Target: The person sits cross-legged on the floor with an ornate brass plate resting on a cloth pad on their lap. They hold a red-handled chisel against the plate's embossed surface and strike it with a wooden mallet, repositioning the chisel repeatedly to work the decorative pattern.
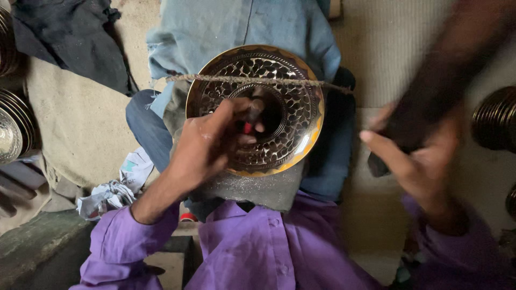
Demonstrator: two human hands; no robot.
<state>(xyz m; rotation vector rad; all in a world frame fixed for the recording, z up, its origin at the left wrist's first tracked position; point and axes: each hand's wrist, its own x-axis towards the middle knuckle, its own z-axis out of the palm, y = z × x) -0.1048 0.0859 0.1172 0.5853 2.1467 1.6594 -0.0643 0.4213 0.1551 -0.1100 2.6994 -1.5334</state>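
Observation:
A round brass plate (301, 115) with a hammered pattern lies on a dark pad (263, 188) on my lap. My left hand (207, 145) rests over its middle, fingers closed on a small punch (252, 110) with a red band that stands on the plate. My right hand (419, 161) is raised to the right of the plate, blurred, gripping a dark wooden mallet (446, 75) that slants up to the top right. A rough cord (252, 80) stretches across the plate's upper part.
Stacks of similar metal plates stand at the left edge (13, 121) and at the right edge (497, 118). A crumpled cloth (115, 185) lies by my left knee. A dark rag (70, 40) lies at the top left on beige matting (80, 118).

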